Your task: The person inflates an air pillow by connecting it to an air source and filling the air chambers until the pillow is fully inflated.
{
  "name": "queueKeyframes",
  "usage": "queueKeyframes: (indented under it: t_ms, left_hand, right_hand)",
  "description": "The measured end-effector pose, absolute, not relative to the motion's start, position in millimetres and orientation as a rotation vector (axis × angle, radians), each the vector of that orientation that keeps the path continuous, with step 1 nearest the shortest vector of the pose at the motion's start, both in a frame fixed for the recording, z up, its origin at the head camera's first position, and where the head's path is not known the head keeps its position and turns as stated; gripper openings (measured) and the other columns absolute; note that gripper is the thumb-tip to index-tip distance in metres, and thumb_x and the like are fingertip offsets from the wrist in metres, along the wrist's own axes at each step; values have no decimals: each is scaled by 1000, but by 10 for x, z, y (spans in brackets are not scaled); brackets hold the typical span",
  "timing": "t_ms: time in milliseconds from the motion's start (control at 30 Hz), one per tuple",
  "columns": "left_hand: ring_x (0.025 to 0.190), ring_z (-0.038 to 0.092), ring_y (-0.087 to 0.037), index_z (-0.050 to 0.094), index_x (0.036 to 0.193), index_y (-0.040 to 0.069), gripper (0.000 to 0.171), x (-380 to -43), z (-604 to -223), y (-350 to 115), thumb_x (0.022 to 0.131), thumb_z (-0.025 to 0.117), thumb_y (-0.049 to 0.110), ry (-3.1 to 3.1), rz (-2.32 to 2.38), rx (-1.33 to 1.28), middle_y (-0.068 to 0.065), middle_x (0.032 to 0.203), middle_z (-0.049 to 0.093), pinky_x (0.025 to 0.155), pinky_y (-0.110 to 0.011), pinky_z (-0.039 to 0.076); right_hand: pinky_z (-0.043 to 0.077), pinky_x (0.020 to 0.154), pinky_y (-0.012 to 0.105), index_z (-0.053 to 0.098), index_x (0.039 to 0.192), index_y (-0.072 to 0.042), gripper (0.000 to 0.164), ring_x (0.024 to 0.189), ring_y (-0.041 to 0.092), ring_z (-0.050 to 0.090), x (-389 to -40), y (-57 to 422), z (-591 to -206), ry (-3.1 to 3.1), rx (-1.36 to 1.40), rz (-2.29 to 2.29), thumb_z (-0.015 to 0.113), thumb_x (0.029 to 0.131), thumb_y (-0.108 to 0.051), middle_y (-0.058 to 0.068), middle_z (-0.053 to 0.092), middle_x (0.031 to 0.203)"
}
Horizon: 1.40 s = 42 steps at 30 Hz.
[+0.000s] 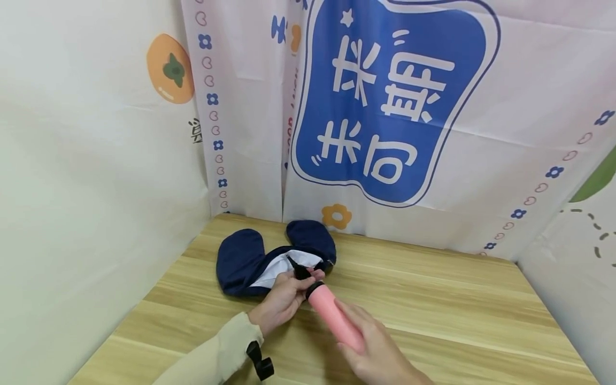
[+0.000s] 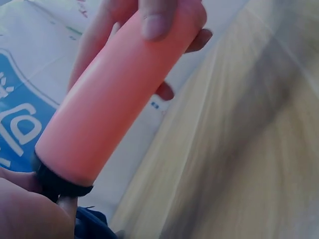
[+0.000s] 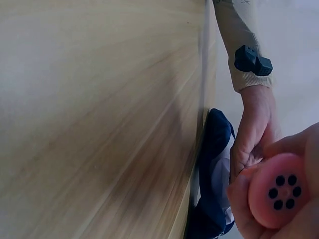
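Note:
A pink hand pump (image 1: 335,316) with a black collar and narrow black nozzle slants over the table. My right hand (image 1: 369,338) grips its pink barrel near the rear end. Up front, my left hand (image 1: 280,300) holds the black nozzle end between thumb and fingers. Below the nozzle tip lies a navy U-shaped cloth piece (image 1: 240,259) with two rounded lobes, opened to show a white inside (image 1: 274,271). The tip overlaps that white part in the head view. In the right wrist view, the pump's round end cap (image 3: 280,190) shows several dark holes.
The wood-grain table (image 1: 433,299) runs back to a printed cloth wall (image 1: 255,107) with a blue sign. A plain white cloth wall (image 1: 86,187) borders the left, another the right. On the left sleeve sits a black strap mount (image 1: 260,362).

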<state>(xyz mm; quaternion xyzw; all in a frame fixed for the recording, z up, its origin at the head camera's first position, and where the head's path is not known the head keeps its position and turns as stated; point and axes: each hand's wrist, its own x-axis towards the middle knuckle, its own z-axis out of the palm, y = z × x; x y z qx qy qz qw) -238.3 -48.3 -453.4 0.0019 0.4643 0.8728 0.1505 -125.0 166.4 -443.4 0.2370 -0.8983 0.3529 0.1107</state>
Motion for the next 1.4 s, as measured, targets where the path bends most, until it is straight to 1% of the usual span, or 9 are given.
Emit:
queueKeyframes:
  t_ms: [133, 233, 333, 600, 833, 933, 1100, 1233, 1400]
  left_hand:
    - [104, 75, -12, 46, 130, -15, 29, -2449, -4548, -508, 101, 52, -15, 1375, 2507, -11, -13, 117, 72, 100, -26, 59]
    - [104, 75, -13, 47, 130, -15, 29, -2481, -4552, -520, 101, 51, -16, 1381, 2520, -38, -17, 121, 71, 100, -26, 59]
    - [103, 75, -13, 46, 132, -17, 31, -2506, -4551, -531, 101, 50, -17, 1374, 2522, -58, -18, 122, 71, 100, -27, 60]
    - [97, 76, -14, 50, 128, -16, 27, -2625, -4505, -680, 101, 51, -17, 1367, 2600, -115, -11, 106, 75, 94, -28, 62]
    - [95, 76, -11, 50, 127, -14, 24, -2610, -4537, -728, 103, 52, -13, 1403, 2598, -120, -5, 99, 76, 92, -24, 61]
    - [96, 76, -12, 49, 127, -14, 25, -2513, -4573, -652, 103, 51, -13, 1430, 2549, -105, -3, 99, 77, 92, -24, 60]
    - [102, 74, -12, 47, 127, -11, 25, -2386, -4604, -541, 102, 48, -13, 1463, 2489, -127, -1, 103, 77, 94, -22, 58]
    - [104, 72, -10, 49, 124, -9, 24, -2363, -4605, -525, 101, 47, -14, 1474, 2491, -150, -2, 106, 77, 91, -19, 56]
    - [102, 73, -8, 49, 125, -10, 26, -2398, -4610, -539, 100, 47, -17, 1460, 2484, -110, -5, 110, 75, 92, -18, 57]
  right_hand:
    - [55, 109, 48, 51, 157, -11, 76, 136, 26, 63, -1231, 1732, -4450, -2604, 775, 865, 82, 88, -12, 5, 59, 154]
    - [55, 109, 46, 49, 158, -12, 75, 136, 26, 63, -1187, 1809, -4435, -2610, 811, 819, 80, 90, -12, 6, 57, 156]
    - [57, 106, 41, 48, 159, -15, 78, 134, 23, 64, -1118, 1908, -4413, -2613, 827, 786, 82, 89, -13, 1, 57, 157]
    - [62, 95, 38, 48, 158, -34, 86, 125, 19, 70, -863, 2184, -4274, -2691, 707, 604, 87, 82, -22, -10, 60, 154]
    - [61, 85, 29, 54, 154, -34, 89, 114, 9, 73, -830, 2177, -4289, -2616, 694, 490, 90, 74, -23, -14, 65, 146]
    - [62, 84, 29, 58, 152, -25, 86, 110, 12, 75, -939, 2054, -4313, -2530, 764, 472, 89, 71, -21, -7, 68, 143]
    - [64, 87, 36, 63, 146, -10, 75, 112, 20, 75, -1176, 1813, -4325, -2519, 865, 503, 84, 74, -15, 7, 70, 140]
    - [64, 93, 39, 64, 144, -8, 68, 118, 21, 74, -1317, 1664, -4340, -2541, 838, 584, 82, 80, -16, 9, 71, 139]
    - [63, 96, 40, 60, 148, -7, 71, 121, 21, 72, -1409, 1608, -4425, -2535, 834, 639, 83, 82, -18, 10, 69, 142]
